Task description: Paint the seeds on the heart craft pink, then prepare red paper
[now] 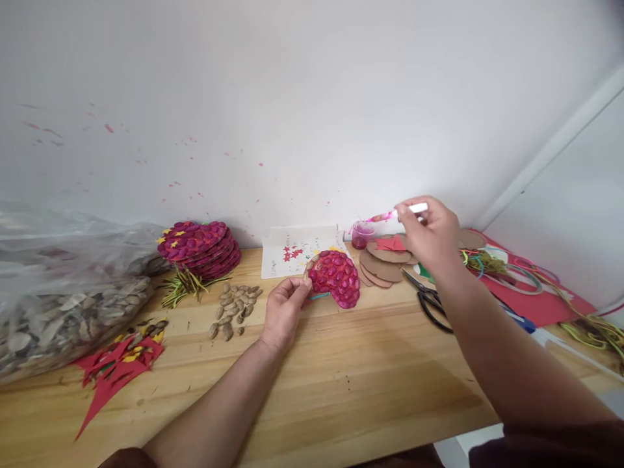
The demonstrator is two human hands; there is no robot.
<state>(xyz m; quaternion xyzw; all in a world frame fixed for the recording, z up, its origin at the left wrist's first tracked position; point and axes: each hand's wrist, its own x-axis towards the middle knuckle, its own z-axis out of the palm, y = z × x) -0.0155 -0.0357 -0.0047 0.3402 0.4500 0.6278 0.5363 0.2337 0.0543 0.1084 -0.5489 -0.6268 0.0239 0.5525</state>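
Note:
My left hand (284, 308) pinches the left edge of a round cardboard disc covered with pink-painted shells (335, 278), holding it tilted just above the wooden table (341, 383). My right hand (429, 234) is raised to the right of the disc and grips a white-handled paintbrush (400, 212) with a pink tip. The brush tip points left, just above a small cup of pink paint (361, 234) standing by the wall.
A stack of finished pink discs (199, 247) sits at back left, loose shells (234, 309) beside it. A plastic bag of shells (63, 305) lies far left, red paper scraps (117, 367) in front. Plain cardboard discs (383, 266), black scissors (429, 302) and coloured cords (517, 273) lie right.

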